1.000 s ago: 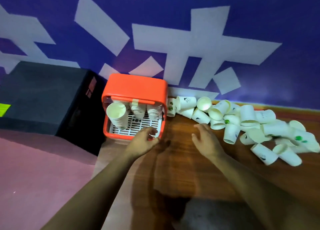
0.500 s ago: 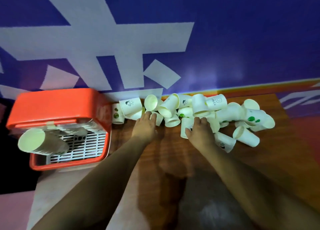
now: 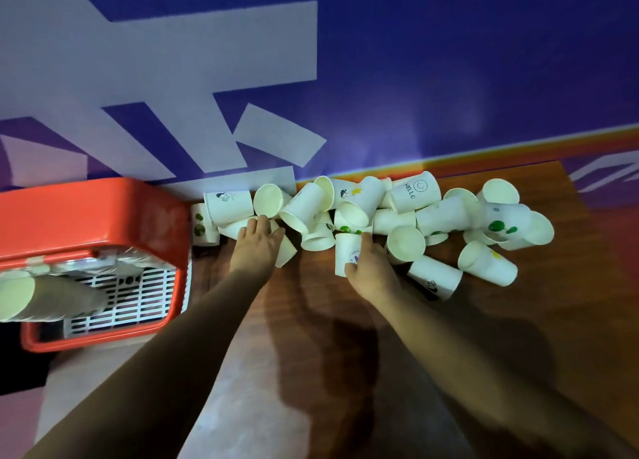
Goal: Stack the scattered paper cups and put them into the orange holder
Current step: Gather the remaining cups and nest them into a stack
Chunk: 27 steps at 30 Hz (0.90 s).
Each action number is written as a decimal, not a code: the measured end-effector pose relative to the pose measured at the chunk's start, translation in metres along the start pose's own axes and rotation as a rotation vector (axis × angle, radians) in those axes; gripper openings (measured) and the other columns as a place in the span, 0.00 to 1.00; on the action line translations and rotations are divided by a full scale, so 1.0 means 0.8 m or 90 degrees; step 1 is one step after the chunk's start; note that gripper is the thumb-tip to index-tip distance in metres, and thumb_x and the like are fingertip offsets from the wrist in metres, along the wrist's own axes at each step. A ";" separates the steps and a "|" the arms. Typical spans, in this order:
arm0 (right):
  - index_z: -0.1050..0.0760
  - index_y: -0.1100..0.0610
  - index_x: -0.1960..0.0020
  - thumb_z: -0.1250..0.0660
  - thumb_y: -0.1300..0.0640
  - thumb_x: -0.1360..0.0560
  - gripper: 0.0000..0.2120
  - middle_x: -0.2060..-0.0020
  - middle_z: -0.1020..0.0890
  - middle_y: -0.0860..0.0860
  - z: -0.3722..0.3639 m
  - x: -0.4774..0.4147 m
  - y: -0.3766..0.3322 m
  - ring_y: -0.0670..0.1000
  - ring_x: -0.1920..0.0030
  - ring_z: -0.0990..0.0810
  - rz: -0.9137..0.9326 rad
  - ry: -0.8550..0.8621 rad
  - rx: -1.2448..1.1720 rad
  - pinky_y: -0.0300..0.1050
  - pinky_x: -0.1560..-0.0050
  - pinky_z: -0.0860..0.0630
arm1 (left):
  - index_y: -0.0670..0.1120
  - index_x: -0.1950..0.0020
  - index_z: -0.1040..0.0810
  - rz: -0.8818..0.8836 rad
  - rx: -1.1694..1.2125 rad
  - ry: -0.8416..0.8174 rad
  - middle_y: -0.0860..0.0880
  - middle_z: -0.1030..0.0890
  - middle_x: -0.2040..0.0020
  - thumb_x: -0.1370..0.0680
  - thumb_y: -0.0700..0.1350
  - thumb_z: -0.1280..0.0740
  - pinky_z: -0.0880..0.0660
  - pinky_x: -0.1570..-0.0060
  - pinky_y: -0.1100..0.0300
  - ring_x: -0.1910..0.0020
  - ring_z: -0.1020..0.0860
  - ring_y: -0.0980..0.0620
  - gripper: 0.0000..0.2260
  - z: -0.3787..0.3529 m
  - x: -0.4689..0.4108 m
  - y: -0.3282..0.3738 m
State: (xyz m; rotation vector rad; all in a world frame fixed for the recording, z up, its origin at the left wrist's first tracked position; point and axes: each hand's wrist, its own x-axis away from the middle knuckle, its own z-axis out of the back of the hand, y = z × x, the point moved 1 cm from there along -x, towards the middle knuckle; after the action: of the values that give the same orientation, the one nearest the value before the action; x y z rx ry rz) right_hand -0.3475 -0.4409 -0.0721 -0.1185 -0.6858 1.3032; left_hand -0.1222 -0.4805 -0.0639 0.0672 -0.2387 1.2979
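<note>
front: bare table [image 3: 501,337] | back: cup pile [image 3: 446,216] against wall [image 3: 449,78]

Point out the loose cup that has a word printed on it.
It is the cup with HELLO and a smiley face, lying on its side at the back of the pile by the wall. The other cups' prints are green dots or small pictures, no readable word.

Blue wall [image 3: 449,61] with white shapes, wooden table [image 3: 484,337]

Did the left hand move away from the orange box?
Yes. The left hand was at the orange holder's front edge; now it lies to that holder's right, on the paper cups.
</note>
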 end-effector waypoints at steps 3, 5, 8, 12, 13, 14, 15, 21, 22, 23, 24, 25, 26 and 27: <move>0.45 0.59 0.27 0.34 0.57 0.27 0.33 0.39 0.30 0.62 -0.005 0.009 -0.002 0.64 0.44 0.25 -0.013 -0.022 -0.040 0.53 0.48 0.24 | 0.49 0.36 0.26 -0.013 -0.003 0.026 0.42 0.29 0.41 0.27 0.39 0.31 0.30 0.45 0.49 0.44 0.30 0.41 0.20 -0.008 0.014 -0.006; 0.41 0.57 0.30 0.32 0.56 0.28 0.30 0.40 0.30 0.60 -0.010 0.020 -0.003 0.63 0.46 0.24 -0.016 -0.031 -0.059 0.52 0.51 0.23 | 0.49 0.39 0.24 -0.023 0.009 0.022 0.40 0.28 0.40 0.32 0.42 0.25 0.29 0.42 0.46 0.41 0.28 0.39 0.22 -0.012 0.025 -0.010; 0.35 0.55 0.36 0.32 0.55 0.25 0.21 0.41 0.29 0.57 -0.021 0.039 -0.006 0.59 0.46 0.24 0.005 -0.036 -0.102 0.47 0.54 0.25 | 0.49 0.33 0.26 -0.045 0.078 -0.043 0.40 0.29 0.32 0.30 0.52 0.25 0.36 0.31 0.45 0.28 0.34 0.39 0.27 -0.020 0.050 -0.016; 0.29 0.55 0.47 0.37 0.55 0.20 0.04 0.45 0.24 0.52 -0.033 0.069 -0.006 0.47 0.50 0.28 0.007 -0.017 -0.092 0.39 0.59 0.33 | 0.47 0.33 0.22 -0.045 0.156 -0.023 0.44 0.21 0.35 0.30 0.59 0.25 0.44 0.26 0.42 0.29 0.28 0.41 0.29 -0.041 0.106 -0.013; 0.27 0.55 0.48 0.36 0.55 0.21 0.04 0.46 0.23 0.52 -0.037 0.077 -0.004 0.46 0.50 0.28 0.007 -0.015 -0.094 0.38 0.59 0.34 | 0.47 0.35 0.20 -0.039 0.161 -0.009 0.45 0.19 0.39 0.31 0.60 0.25 0.45 0.27 0.44 0.32 0.25 0.41 0.28 -0.049 0.120 -0.011; 0.26 0.55 0.50 0.35 0.55 0.21 0.04 0.47 0.23 0.51 -0.042 0.086 -0.001 0.46 0.50 0.28 0.011 -0.015 -0.099 0.37 0.59 0.34 | 0.47 0.36 0.19 -0.032 0.165 0.001 0.45 0.18 0.41 0.31 0.62 0.26 0.46 0.28 0.45 0.34 0.23 0.42 0.28 -0.055 0.133 -0.010; 0.26 0.55 0.51 0.34 0.55 0.22 0.04 0.48 0.23 0.50 -0.044 0.096 0.000 0.46 0.50 0.27 0.018 -0.014 -0.111 0.35 0.60 0.34 | 0.48 0.37 0.19 -0.028 0.171 0.003 0.46 0.17 0.43 0.30 0.64 0.28 0.45 0.29 0.46 0.37 0.22 0.42 0.28 -0.059 0.144 -0.009; 0.26 0.55 0.60 0.26 0.59 0.28 0.08 0.56 0.23 0.49 -0.053 0.141 0.019 0.48 0.55 0.23 0.054 0.024 -0.185 0.29 0.61 0.30 | 0.53 0.33 0.22 0.010 0.342 0.011 0.48 0.23 0.42 0.27 0.71 0.37 0.31 0.35 0.47 0.42 0.23 0.46 0.30 -0.067 0.191 -0.004; 0.26 0.54 0.61 0.26 0.58 0.29 0.08 0.55 0.23 0.48 -0.053 0.148 0.021 0.48 0.53 0.23 0.052 0.032 -0.190 0.30 0.60 0.30 | 0.54 0.32 0.23 0.030 0.402 0.020 0.47 0.26 0.41 0.27 0.69 0.34 0.28 0.37 0.50 0.43 0.24 0.47 0.29 -0.063 0.199 -0.001; 0.25 0.54 0.61 0.25 0.58 0.31 0.09 0.53 0.22 0.48 -0.055 0.154 0.023 0.48 0.50 0.23 0.056 0.046 -0.189 0.33 0.56 0.30 | 0.55 0.31 0.24 0.052 0.466 0.017 0.47 0.29 0.42 0.27 0.66 0.30 0.27 0.38 0.54 0.45 0.25 0.48 0.28 -0.059 0.207 0.002; 0.25 0.55 0.62 0.24 0.58 0.31 0.09 0.49 0.21 0.48 -0.056 0.160 0.025 0.48 0.45 0.23 0.052 0.054 -0.179 0.36 0.52 0.29 | 0.55 0.30 0.26 0.070 0.516 0.003 0.48 0.33 0.42 0.27 0.63 0.28 0.28 0.39 0.57 0.46 0.26 0.50 0.28 -0.055 0.215 0.006; 0.26 0.54 0.62 0.24 0.59 0.32 0.10 0.45 0.22 0.49 -0.058 0.167 0.026 0.48 0.40 0.25 0.052 0.059 -0.169 0.39 0.48 0.29 | 0.54 0.30 0.27 0.085 0.550 -0.018 0.48 0.35 0.42 0.28 0.60 0.26 0.28 0.39 0.58 0.45 0.28 0.50 0.29 -0.054 0.222 0.008; 0.27 0.53 0.64 0.24 0.59 0.32 0.11 0.42 0.22 0.50 -0.059 0.175 0.027 0.49 0.37 0.26 0.052 0.064 -0.158 0.40 0.45 0.28 | 0.51 0.30 0.29 0.099 0.563 -0.042 0.47 0.36 0.42 0.28 0.59 0.26 0.28 0.39 0.57 0.44 0.30 0.50 0.29 -0.055 0.229 0.010; 0.28 0.51 0.65 0.24 0.58 0.32 0.13 0.40 0.23 0.51 -0.063 0.182 0.029 0.51 0.36 0.26 0.058 0.071 -0.153 0.41 0.43 0.27 | 0.48 0.32 0.31 0.110 0.558 -0.060 0.47 0.37 0.41 0.28 0.58 0.26 0.28 0.40 0.55 0.43 0.31 0.49 0.30 -0.055 0.235 0.012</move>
State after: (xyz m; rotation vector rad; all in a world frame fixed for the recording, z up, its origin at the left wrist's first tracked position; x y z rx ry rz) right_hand -0.3263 -0.2867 -0.0645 -0.4184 -0.7458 1.2862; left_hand -0.0786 -0.2918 -0.0678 0.8667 0.2664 1.4915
